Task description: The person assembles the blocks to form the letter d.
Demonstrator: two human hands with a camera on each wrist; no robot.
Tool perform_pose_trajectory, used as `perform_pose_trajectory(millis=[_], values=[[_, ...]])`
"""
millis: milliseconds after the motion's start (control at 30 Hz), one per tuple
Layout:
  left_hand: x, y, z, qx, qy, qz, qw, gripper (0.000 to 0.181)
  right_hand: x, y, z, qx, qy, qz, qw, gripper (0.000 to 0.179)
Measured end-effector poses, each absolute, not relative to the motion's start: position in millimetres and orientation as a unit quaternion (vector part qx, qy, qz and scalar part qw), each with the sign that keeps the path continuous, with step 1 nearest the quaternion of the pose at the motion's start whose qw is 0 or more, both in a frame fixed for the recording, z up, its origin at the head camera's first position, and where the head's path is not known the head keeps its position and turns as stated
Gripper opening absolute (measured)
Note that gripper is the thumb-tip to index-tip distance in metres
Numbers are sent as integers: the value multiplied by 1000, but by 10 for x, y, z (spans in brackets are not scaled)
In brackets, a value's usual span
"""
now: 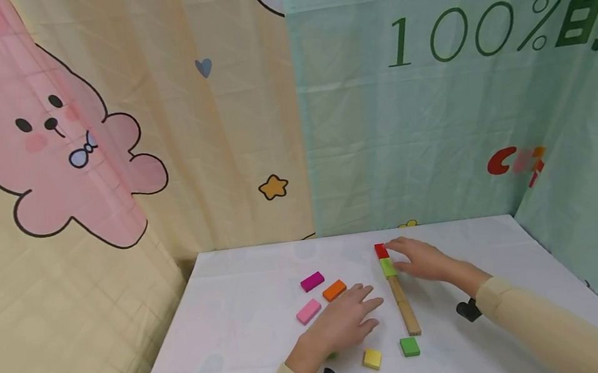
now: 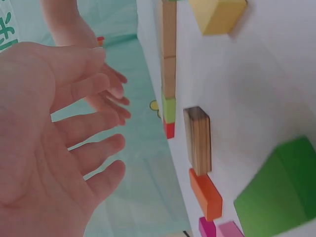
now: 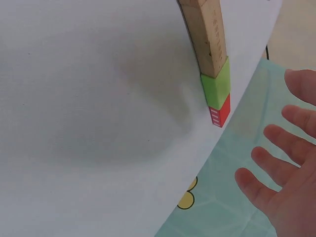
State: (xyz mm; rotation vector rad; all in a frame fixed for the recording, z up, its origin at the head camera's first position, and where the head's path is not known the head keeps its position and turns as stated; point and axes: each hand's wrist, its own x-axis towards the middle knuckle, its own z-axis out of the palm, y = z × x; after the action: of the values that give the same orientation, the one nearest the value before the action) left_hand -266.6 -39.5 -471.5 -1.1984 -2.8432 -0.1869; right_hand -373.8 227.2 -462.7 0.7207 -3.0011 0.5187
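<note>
My right hand (image 1: 424,258), fingers spread, is just right of the far end of a row of blocks and holds nothing. That row has a red block (image 1: 380,251) at its far end, then a light green block (image 1: 388,267), then wooden blocks (image 1: 403,305) laid end to end. With fingers extended and nothing in them, my left hand (image 1: 339,321) hovers over the table left of the row. Beneath it, the left wrist view shows a plain wooden block (image 2: 198,140) and a dark green block (image 2: 276,192), mostly hidden in the head view.
Left of the row lie an orange block (image 1: 334,290), a pink block (image 1: 308,311) and a magenta block (image 1: 312,282). Near the row's close end are a yellow block (image 1: 372,359) and a green block (image 1: 409,347). Printed curtains (image 1: 245,124) hang behind the white table (image 1: 219,310).
</note>
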Motion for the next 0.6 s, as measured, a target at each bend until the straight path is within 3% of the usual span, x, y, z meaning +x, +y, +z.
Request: perform_pose_trajectory(millis=[300, 600], values=[[-2792, -642, -4742, -369, -924, -96, 31, 45, -3482, 2311, -4718, 226, -961, 158, 5, 67], [-2913, -863, -4801, -314, -942, -118, 25, 57, -3215, 2352, -4862, 256, -957, 134, 24, 73]])
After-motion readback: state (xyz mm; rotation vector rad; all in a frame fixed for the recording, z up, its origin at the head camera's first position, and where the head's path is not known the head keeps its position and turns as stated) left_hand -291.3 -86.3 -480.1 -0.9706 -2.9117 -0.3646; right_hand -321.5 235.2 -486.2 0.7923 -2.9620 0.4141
